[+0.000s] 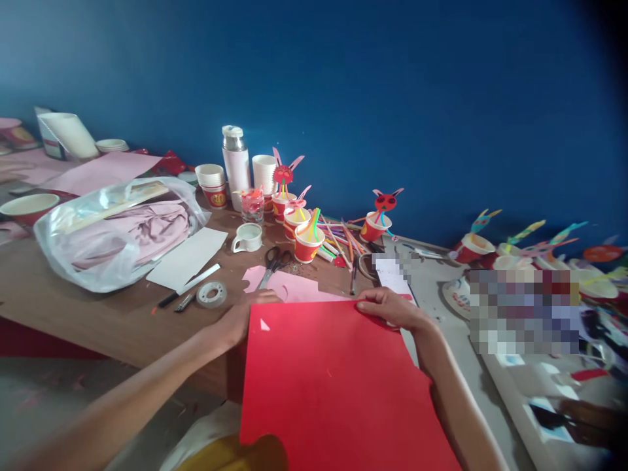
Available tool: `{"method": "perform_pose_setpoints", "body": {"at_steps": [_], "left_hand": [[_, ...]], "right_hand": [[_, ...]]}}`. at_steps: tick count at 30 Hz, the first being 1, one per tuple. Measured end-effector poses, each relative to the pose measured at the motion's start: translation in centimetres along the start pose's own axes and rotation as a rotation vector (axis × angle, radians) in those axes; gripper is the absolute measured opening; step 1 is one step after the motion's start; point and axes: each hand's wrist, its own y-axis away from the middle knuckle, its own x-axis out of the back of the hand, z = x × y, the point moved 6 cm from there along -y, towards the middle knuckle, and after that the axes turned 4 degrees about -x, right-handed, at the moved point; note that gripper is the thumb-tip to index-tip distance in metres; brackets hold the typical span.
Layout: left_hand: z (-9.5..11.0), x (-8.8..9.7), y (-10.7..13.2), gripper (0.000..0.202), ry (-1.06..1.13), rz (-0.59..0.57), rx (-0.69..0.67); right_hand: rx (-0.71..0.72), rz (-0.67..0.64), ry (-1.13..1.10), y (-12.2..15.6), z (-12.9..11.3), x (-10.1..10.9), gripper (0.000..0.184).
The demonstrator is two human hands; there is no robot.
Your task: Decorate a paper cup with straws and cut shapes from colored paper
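Observation:
A large red sheet of paper (333, 379) spans the space in front of me, with notches cut from its edges and a small pale triangle near its upper left. My left hand (252, 309) grips its upper left corner, fingers partly hidden behind the sheet. At the upper right edge my right hand (392, 307) pinches the paper between thumb and fingers. Just beyond the top edge lie pieces of pink paper (304, 286) and black-handled scissors (275, 263), their blades pointing towards my left hand.
A roll of clear tape (211, 294), a marker (189, 288) and white card (189, 258) lie left. A plastic bag (118, 242) stands beyond. Paper cups (309, 247) with craft figures, a glass mug (247, 238) and a thermos (236, 163) stand towards the blue wall.

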Motion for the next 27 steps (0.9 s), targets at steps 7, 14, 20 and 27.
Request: {"method": "perform_pose_setpoints", "body": {"at_steps": [7, 14, 20, 27], "left_hand": [[-2.6, 5.2, 0.4, 0.028, -0.155, 0.134, 0.046], [-4.7, 7.1, 0.1, 0.03, -0.204, 0.169, 0.102], [-4.9, 6.2, -0.2, 0.033, -0.258, 0.142, 0.036], [-4.4, 5.9, -0.1, 0.034, -0.201, 0.121, 0.051]], "right_hand": [[-0.007, 0.172, 0.038, -0.1, 0.5, 1.8, 0.031], [0.082, 0.368, 0.362, -1.2, 0.6, 2.6, 0.027], [0.081, 0.441, 0.693, -1.0, -0.5, 2.0, 0.025], [-0.034, 0.5, 0.971, -0.7, -1.2, 0.9, 0.027]]}}
